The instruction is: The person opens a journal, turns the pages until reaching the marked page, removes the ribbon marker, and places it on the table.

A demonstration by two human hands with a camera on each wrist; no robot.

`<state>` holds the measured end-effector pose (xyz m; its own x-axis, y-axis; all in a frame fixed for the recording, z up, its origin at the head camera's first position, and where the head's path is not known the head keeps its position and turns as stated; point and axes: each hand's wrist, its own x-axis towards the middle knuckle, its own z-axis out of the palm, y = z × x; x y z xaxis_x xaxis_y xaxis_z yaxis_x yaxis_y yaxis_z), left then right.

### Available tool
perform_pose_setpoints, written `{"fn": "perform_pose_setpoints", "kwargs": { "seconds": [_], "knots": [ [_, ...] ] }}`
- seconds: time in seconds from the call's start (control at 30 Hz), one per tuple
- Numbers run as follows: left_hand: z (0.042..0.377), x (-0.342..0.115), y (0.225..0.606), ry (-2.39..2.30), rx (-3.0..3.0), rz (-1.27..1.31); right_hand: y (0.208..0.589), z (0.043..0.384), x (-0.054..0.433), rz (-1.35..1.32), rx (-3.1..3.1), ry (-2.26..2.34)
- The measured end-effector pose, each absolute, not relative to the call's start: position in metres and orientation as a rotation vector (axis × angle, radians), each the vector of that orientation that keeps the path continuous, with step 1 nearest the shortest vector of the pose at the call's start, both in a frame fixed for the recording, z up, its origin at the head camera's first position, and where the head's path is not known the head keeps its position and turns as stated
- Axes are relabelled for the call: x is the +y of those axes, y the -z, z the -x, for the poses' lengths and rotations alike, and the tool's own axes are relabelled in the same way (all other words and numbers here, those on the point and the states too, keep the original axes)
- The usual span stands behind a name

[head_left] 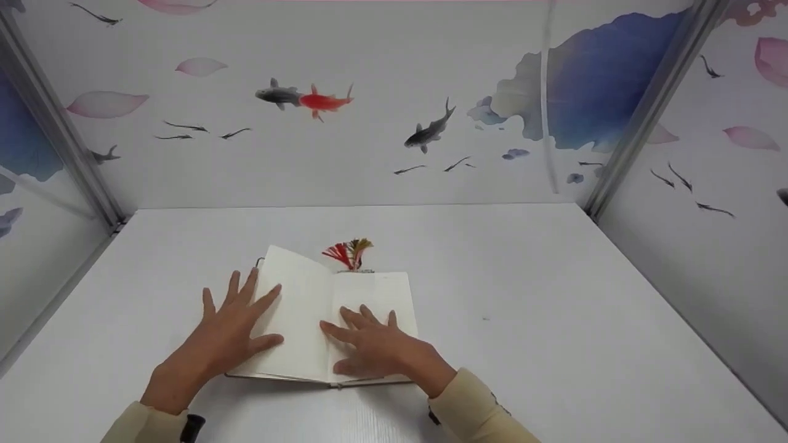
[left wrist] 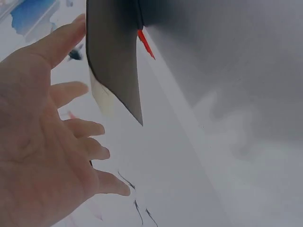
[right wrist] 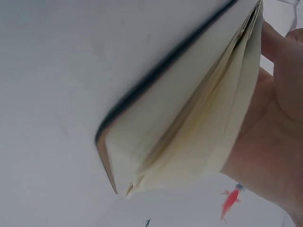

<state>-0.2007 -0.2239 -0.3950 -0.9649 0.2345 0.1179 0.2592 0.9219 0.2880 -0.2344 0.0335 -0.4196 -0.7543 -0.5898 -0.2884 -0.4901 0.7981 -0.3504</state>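
A notebook (head_left: 301,314) lies spread on the white table, blank cream pages facing up, its left leaf lifted at the far corner. My left hand (head_left: 225,338) rests over the left page's outer edge, fingers fanned out. On the right page lies my right hand (head_left: 381,346), fingers spread and thumb near the spine. A red and olive tassel (head_left: 352,252) sticks out past the notebook's top edge. In the left wrist view, the dark cover (left wrist: 113,56) stands beside the thumb. Loose page edges (right wrist: 203,137) fan apart above the cover in the right wrist view.
The white tabletop (head_left: 554,320) stretches out on both sides of the notebook. Panels printed with fish and petals (head_left: 369,37) rise behind and at the sides, joined by metal posts (head_left: 652,111). Beige sleeves (head_left: 474,409) cover both forearms.
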Motion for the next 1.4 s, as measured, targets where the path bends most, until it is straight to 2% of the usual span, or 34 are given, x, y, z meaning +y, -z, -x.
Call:
{"fn": "perform_pose_setpoints", "kwargs": {
  "seconds": [0.2,0.53,0.87,1.4],
  "knots": [
    [0.203,-0.207,0.409,0.533,-3.144,0.475,0.418,0.236,0.033,0.812,2.604,0.316],
    [0.212,-0.181,0.418,0.941,-3.272,0.511,0.417,0.24,0.049,0.842,2.637,0.276],
    [0.217,-0.167,0.42,0.861,-3.384,0.409,0.418,0.244,0.079,0.872,2.586,0.352],
    [0.219,-0.166,0.418,0.814,-3.446,0.419,0.413,0.24,0.11,0.826,2.456,0.426]
  ]
}}
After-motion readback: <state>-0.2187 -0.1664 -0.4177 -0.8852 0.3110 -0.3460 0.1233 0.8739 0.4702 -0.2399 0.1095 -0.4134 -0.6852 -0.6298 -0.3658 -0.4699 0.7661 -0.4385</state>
